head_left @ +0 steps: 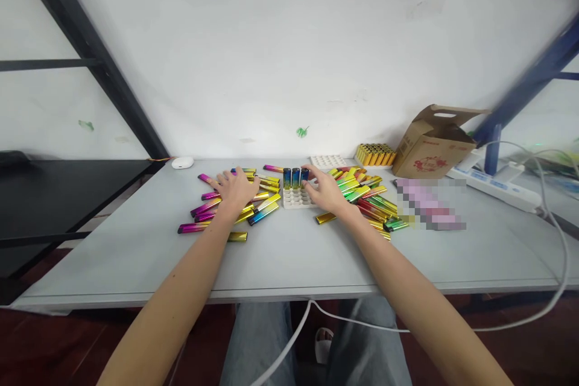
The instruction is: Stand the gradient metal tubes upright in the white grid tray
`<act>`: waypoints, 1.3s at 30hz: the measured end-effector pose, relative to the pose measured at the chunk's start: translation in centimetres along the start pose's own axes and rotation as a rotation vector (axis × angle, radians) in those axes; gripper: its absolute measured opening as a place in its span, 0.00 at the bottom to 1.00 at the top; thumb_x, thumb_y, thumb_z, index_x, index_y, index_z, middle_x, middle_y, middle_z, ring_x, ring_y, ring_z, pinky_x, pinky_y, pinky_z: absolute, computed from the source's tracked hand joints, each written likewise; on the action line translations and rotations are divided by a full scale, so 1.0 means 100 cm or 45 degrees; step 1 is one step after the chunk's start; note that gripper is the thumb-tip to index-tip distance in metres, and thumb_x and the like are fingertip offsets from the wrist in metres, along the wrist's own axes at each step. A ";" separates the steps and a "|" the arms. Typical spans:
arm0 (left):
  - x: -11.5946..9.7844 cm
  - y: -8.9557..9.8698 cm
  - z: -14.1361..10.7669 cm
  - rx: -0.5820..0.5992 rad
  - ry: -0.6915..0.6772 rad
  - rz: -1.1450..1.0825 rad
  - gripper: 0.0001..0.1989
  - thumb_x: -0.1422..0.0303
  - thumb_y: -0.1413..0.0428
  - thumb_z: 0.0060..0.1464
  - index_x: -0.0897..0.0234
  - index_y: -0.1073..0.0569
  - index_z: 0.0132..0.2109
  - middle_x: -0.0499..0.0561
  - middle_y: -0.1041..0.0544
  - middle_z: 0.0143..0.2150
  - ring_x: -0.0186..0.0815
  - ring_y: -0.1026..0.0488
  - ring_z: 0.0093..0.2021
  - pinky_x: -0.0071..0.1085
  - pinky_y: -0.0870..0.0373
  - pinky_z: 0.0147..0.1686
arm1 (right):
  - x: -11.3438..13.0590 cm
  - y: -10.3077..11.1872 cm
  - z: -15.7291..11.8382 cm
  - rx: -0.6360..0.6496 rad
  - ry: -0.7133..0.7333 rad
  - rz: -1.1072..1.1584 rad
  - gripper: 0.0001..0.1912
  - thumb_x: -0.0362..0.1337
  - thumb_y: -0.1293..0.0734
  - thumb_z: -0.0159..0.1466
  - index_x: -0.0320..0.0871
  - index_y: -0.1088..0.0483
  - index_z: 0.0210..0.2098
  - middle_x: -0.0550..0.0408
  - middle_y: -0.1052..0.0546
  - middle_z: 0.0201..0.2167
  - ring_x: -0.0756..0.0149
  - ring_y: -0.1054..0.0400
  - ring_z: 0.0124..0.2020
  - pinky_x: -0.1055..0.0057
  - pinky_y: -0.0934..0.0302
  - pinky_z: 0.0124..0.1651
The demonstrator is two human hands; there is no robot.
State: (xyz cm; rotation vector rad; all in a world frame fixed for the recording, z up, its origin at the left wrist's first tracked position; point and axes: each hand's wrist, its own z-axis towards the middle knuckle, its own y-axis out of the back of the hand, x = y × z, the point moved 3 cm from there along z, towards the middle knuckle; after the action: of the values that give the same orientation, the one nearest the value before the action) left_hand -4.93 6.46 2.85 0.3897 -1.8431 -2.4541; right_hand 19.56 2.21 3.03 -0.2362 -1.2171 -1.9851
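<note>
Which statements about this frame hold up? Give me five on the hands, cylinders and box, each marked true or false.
1. Three upright blue cylinders show in the near white tray. True.
2. The right hand is at the leftmost blue cylinder. False: it is at the rightmost.
3. The yellow cylinders stand beside the cardboard box. True.
4. The left hand is on the cardboard box. False: it is over the left pile of shiny coloured pieces.
5. The cardboard box is closed. False: its top flap is open.
</note>
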 end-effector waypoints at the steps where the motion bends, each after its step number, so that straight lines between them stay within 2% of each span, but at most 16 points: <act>1: 0.002 -0.001 0.002 0.012 0.010 -0.011 0.30 0.49 0.53 0.56 0.69 0.31 0.54 0.74 0.29 0.55 0.64 0.38 0.59 0.65 0.59 0.59 | 0.000 0.000 0.000 0.001 -0.003 0.003 0.21 0.37 0.39 0.64 0.44 0.34 0.57 0.48 0.23 0.43 0.57 0.30 0.44 0.61 0.35 0.46; 9: 0.003 0.004 0.003 0.040 -0.004 -0.036 0.24 0.53 0.50 0.57 0.67 0.30 0.51 0.69 0.25 0.48 0.60 0.31 0.53 0.62 0.55 0.59 | 0.001 0.000 0.000 0.001 -0.016 0.002 0.22 0.37 0.39 0.64 0.43 0.35 0.57 0.48 0.23 0.42 0.56 0.30 0.44 0.60 0.35 0.47; 13: 0.004 0.005 0.002 0.036 -0.007 -0.028 0.23 0.54 0.50 0.57 0.66 0.29 0.51 0.69 0.26 0.51 0.61 0.32 0.55 0.61 0.50 0.58 | -0.001 -0.001 0.001 0.008 -0.021 -0.007 0.22 0.37 0.39 0.64 0.43 0.35 0.58 0.48 0.23 0.42 0.56 0.29 0.45 0.60 0.35 0.48; 23: 0.004 0.005 0.004 0.033 -0.030 -0.015 0.20 0.58 0.49 0.56 0.60 0.26 0.51 0.66 0.30 0.54 0.60 0.34 0.56 0.62 0.51 0.58 | 0.001 -0.001 0.000 0.008 -0.017 -0.007 0.22 0.36 0.39 0.64 0.44 0.35 0.58 0.48 0.23 0.43 0.57 0.29 0.45 0.60 0.34 0.48; 27: 0.006 0.003 0.008 0.058 -0.010 -0.050 0.21 0.58 0.47 0.52 0.59 0.26 0.51 0.65 0.30 0.54 0.62 0.36 0.57 0.61 0.52 0.58 | 0.000 -0.001 0.001 0.004 -0.022 -0.006 0.22 0.37 0.39 0.65 0.43 0.35 0.58 0.48 0.23 0.42 0.57 0.29 0.45 0.60 0.34 0.48; 31: 0.008 0.001 0.010 0.106 0.024 -0.080 0.24 0.57 0.46 0.49 0.61 0.26 0.51 0.67 0.31 0.55 0.63 0.37 0.58 0.58 0.49 0.57 | 0.000 -0.001 0.001 0.004 -0.017 -0.008 0.21 0.37 0.39 0.64 0.43 0.35 0.57 0.48 0.23 0.42 0.57 0.29 0.45 0.61 0.34 0.48; 39: 0.011 -0.004 0.015 0.084 0.018 -0.064 0.24 0.55 0.46 0.50 0.63 0.24 0.50 0.68 0.30 0.54 0.64 0.37 0.57 0.58 0.47 0.56 | -0.001 -0.001 0.001 0.001 -0.031 -0.006 0.22 0.38 0.39 0.64 0.43 0.36 0.58 0.48 0.23 0.42 0.57 0.29 0.44 0.60 0.34 0.48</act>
State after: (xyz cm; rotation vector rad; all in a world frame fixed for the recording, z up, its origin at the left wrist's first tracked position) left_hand -6.28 7.81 2.67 0.4615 -1.9358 -2.4205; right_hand 19.56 2.35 2.97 -0.2585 -1.2350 -1.9907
